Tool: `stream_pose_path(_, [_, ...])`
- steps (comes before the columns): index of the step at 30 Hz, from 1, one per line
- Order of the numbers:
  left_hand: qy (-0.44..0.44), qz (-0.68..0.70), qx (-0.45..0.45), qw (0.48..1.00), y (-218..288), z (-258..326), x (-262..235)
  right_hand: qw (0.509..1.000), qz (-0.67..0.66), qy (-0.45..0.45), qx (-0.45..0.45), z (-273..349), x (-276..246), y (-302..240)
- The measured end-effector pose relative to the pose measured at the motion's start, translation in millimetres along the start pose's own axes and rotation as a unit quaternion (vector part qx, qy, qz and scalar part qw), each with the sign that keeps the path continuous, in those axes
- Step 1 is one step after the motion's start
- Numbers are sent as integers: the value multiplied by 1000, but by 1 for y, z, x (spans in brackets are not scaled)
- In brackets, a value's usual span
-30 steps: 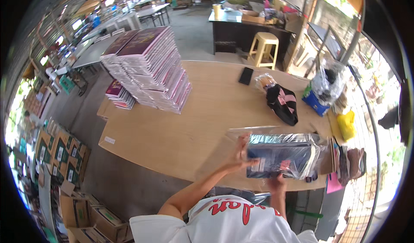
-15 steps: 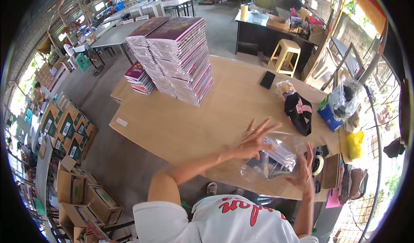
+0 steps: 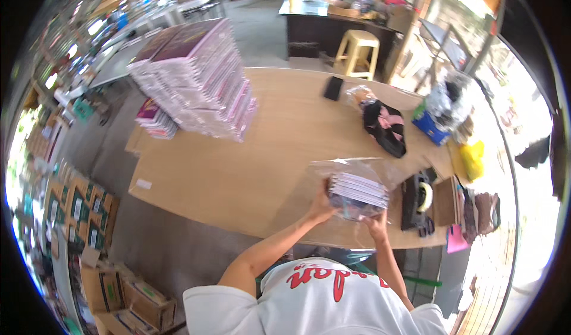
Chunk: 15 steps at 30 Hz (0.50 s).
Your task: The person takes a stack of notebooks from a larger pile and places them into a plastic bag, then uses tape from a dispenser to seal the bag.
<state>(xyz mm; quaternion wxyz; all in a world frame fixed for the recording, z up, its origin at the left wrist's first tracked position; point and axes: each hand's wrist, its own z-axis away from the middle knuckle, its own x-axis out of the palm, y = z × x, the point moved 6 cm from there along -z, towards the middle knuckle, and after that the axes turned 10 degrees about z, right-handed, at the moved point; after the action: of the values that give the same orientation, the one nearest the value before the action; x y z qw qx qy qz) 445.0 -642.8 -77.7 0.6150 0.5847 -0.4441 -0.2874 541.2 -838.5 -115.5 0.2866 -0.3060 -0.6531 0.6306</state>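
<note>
Both hands (image 3: 351,207) grip flat booklet stack (image 3: 358,190) w/ crinkly clear bag (image 3: 357,171).

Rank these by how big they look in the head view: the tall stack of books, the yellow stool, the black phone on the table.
1. Tall stack of books, clearly largest.
2. Yellow stool; it stands farther away, so it may really be bigger than it looks.
3. Black phone, smallest.

Bright daylight, blown-out right rim
</note>
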Motion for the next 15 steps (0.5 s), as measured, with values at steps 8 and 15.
stream_pose_path(8, [145,-101,152,972,23,29,7,942,214,70,-248,0,2,-142])
stream_pose_path(15, [84,-423,344,834,142,41,47,715,644,-138,-234,-8,23,-241])
